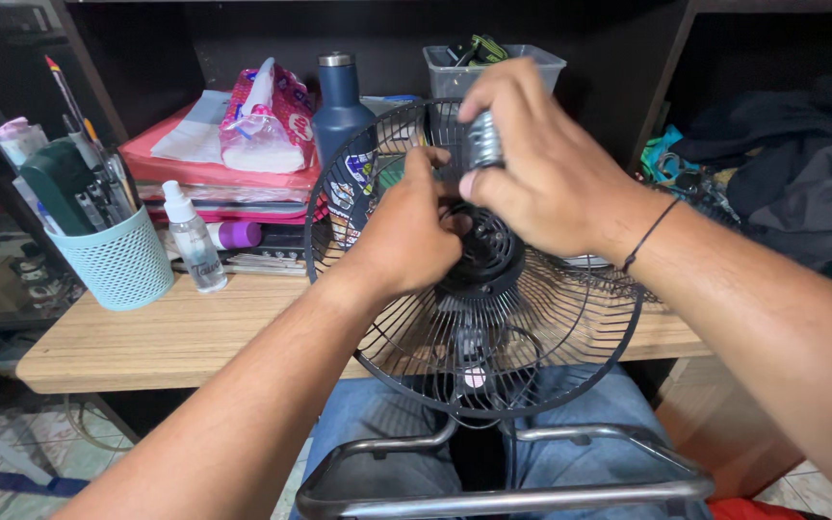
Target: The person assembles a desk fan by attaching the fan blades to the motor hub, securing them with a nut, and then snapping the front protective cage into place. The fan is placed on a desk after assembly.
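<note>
Now: both hands on fan grille, cap pinched in right

Far left, teal pen cup (123, 262) stands near the desk's left edge, stuffed with pens and a green stapler-like thing. Just right of it a small clear spray bottle (194, 241), upright, apart from the cup. Behind those, a stack of red folders (206, 166) with a pink tissue pack (264, 120) lying on top. Dark blue flask (340, 108) stands upright behind the grille's upper left rim. Bare strip of desk (175, 337) runs along the front edge from the cup to the grille; that is the only open room on the left.

Left hand (404, 236) is curled against the fan grille (474, 318) just left of the hub (488, 255), fingers bent in toward the centre, touching the wires. What it grips exactly, cannot tell. Grille is round, black wire, tilted back, its lower rim hanging past the desk's front edge over the person's jeans. Metal fan stand (503, 496) sits low, at the bottom edge of the view.

Right hand (541, 164) is above the hub, thumb and fingers pinching a small ribbed grey cap (482, 144), held clear of the grille. Black cord on the wrist. Grey bin (493, 67) sits behind that hand. Far right, dark clothes (792, 193) piled in a shelf compartment, close to the grille's right rim, little room there.
</note>
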